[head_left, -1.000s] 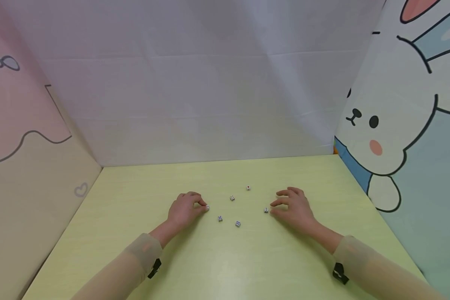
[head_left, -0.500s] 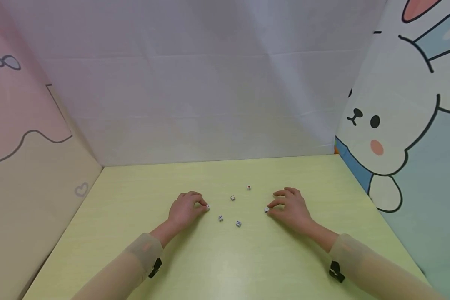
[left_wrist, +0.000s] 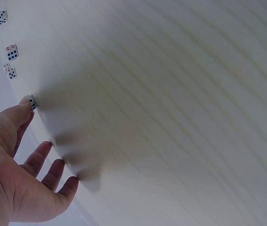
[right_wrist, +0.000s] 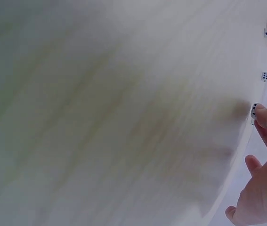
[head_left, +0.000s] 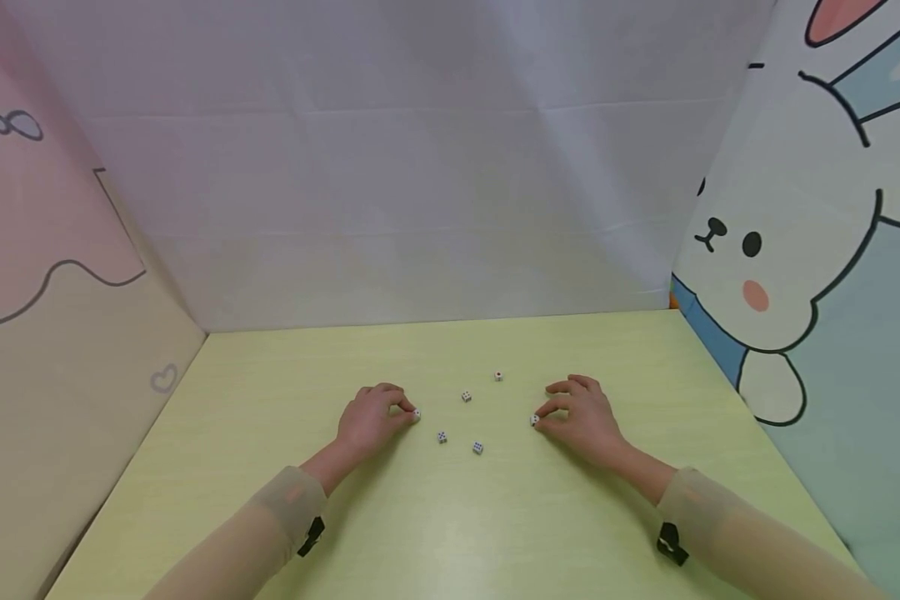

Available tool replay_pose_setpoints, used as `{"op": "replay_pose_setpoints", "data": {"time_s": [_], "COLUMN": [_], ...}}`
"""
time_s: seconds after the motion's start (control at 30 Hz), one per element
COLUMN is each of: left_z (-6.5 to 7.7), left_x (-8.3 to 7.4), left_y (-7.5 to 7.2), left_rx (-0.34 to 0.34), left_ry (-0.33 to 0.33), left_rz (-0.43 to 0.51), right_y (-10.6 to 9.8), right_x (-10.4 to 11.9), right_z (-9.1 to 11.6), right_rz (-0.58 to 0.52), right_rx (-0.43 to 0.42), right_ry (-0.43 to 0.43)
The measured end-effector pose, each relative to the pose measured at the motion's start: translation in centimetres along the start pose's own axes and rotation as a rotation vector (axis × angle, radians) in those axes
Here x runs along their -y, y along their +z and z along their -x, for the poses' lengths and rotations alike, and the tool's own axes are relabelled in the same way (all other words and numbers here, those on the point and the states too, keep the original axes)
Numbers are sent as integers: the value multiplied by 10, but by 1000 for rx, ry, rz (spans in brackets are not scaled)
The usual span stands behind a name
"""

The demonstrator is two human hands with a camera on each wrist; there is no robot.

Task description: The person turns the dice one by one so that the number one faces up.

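Note:
My left hand (head_left: 371, 422) pinches a small white die (head_left: 417, 414) between thumb and forefinger. In the left wrist view this die (left_wrist: 32, 102) sits at the thumb tip, and the other three fingertips touch the table. My right hand (head_left: 583, 422) pinches a second white die (head_left: 534, 421), partly covered by thumb and finger in the right wrist view. Between the hands lie a die (head_left: 467, 397), a die with a red dot up (head_left: 498, 377), a die (head_left: 442, 437) and a nearer die (head_left: 477, 447).
The dice lie on a pale yellow-green table (head_left: 450, 525). A white cloth wall (head_left: 420, 208) stands along its back edge. Printed panels flank it: a pink and cream one (head_left: 60, 375) on the left, a rabbit picture (head_left: 817, 275) on the right.
My right hand has moved slightly left to the die beside it, and its thumb and finger have closed on it. The left hand has kept its pinch and place.

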State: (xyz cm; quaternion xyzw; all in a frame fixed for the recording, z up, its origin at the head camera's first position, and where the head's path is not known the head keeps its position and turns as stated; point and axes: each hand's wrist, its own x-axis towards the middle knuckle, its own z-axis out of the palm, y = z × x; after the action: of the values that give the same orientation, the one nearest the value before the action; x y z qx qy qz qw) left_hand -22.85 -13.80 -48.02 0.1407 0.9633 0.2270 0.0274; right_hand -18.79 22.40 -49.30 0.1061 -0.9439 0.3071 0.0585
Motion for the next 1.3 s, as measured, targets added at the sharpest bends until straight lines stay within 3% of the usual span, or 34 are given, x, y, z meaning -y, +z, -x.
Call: {"op": "replay_pose_setpoints", "data": {"time_s": [0.13,0.4,0.53,0.67,0.8,1.1,1.3], "left_z": [1,3,3,2,0,1,0], "left_x": [-1,-2,-2,-2,-1,-2,-1], "left_y": [0,-2,-1,-2,-1,-4,-2], "left_rx": [4,-14,-8,-4,-7,2,1], "left_ry": [-4,4,-6,-12,-5,1,0], "left_rz": [-1,1,4,4,-2,-5,-2], "right_y": [-8,-27,-27,-22,-15,5,12], "right_x": [5,21,25,25,23,13,13], "right_z": [-4,-15,-16,-16,-16,-7,-1], "right_rz": [-115,-515,-674,-752,-692,-201,-123], "right_rx": [-2,-39,-37,-62,-86,-19,7], "right_ry": [41,198,280,299,299,145,134]}}
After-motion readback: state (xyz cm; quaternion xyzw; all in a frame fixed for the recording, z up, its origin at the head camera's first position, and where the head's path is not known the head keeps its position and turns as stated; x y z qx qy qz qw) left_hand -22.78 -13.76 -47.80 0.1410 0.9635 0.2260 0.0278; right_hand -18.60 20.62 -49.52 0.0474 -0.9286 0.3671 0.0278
